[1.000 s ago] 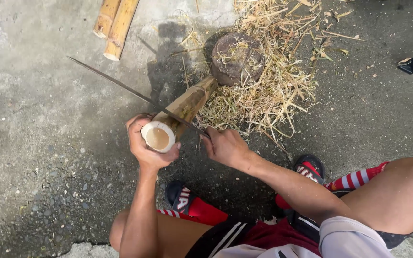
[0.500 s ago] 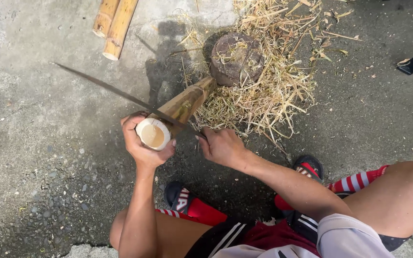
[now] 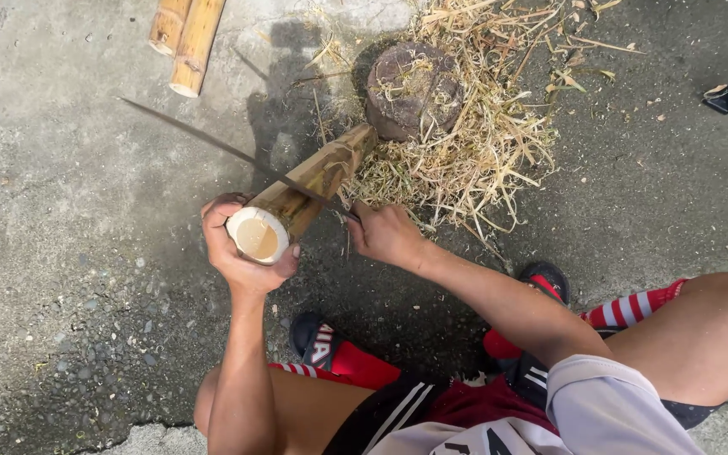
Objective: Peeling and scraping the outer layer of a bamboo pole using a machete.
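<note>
Here our left hand (image 3: pixel 242 253) grips the bamboo pole (image 3: pixel 305 190) while our right hand (image 3: pixel 385 234) clasps the long blade (image 3: pixel 212 143) (shavings (image 3: pixel 465 160) already piled, most skin left).

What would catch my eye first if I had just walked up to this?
A bamboo pole slants from the left hand at centre onto a round wooden block amid a heap of straw shavings. The right hand lays a long thin blade across it.

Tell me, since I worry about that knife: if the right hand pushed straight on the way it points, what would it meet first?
The right hand points up and left along the long blade. It would probably meet the bamboo pole first, right in front of its knuckles, though depth is hard to judge.
</note>
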